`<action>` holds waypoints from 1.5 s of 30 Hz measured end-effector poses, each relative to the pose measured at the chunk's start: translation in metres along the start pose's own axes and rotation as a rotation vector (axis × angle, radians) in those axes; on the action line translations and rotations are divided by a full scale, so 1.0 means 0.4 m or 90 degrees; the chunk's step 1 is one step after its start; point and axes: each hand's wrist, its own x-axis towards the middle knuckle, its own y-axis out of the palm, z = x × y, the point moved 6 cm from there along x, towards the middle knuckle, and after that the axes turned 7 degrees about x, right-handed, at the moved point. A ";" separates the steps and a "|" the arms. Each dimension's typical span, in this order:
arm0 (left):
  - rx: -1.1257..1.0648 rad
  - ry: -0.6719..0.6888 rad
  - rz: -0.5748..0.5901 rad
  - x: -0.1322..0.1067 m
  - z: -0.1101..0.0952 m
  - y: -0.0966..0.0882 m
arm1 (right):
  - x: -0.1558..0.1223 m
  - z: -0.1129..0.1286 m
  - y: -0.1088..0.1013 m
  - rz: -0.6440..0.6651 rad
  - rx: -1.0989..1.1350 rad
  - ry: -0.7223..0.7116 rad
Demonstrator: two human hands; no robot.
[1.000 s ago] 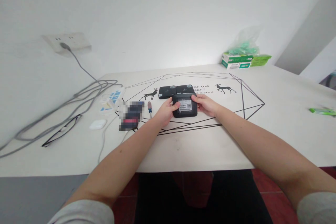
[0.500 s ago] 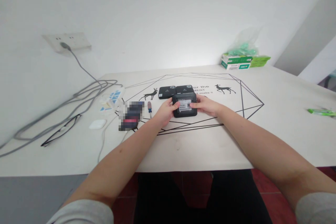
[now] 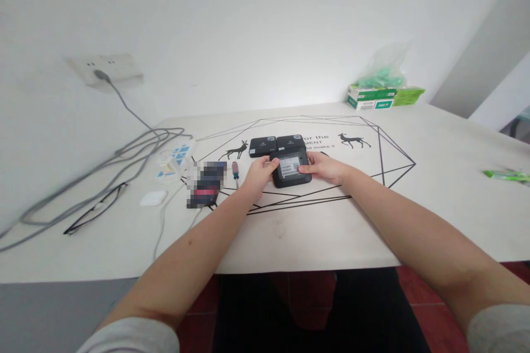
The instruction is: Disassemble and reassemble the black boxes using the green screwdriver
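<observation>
Black all over but for a pale label, the box (image 3: 291, 169) sits between your two hands in front of you, over the middle of the bench (image 3: 331, 237). Your left hand (image 3: 260, 173) grips its left edge, thumb lying on the top face; your right hand (image 3: 323, 167) grips the right edge, its thumb against the label (image 3: 287, 166). The box is tilted slightly, the labelled side facing up towards you. You can't tell whether it touches the bench.

Just beyond it lie two more black boxes, side by side: the left one (image 3: 262, 145) shows nearly whole, while yours partly covers the right one (image 3: 289, 142). Near your left hand, on its outer side, lies a screwdriver (image 3: 236, 170), then a blurred-out phone (image 3: 206, 186). Farther left you have a white case (image 3: 153, 198), glasses (image 3: 96, 208) and a looped grey cable (image 3: 159, 131). At the far right, green-and-white cartons (image 3: 371, 94) carry a clear bag (image 3: 383, 69) with something green inside.
</observation>
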 end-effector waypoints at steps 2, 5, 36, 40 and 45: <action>-0.010 -0.004 0.041 -0.003 -0.003 0.005 | -0.001 0.001 -0.005 -0.022 0.006 0.004; -0.017 -0.003 0.056 -0.008 -0.007 0.008 | -0.001 0.003 -0.008 -0.042 -0.001 -0.004; 0.560 0.147 -0.199 0.022 -0.068 -0.113 | 0.015 0.013 -0.050 -0.147 -0.100 -0.064; 0.706 0.121 -0.158 0.025 -0.056 -0.111 | 0.010 0.009 -0.056 -0.169 -0.243 0.038; 0.798 0.141 -0.105 0.025 -0.047 -0.072 | 0.000 0.023 -0.050 -0.202 -0.373 0.040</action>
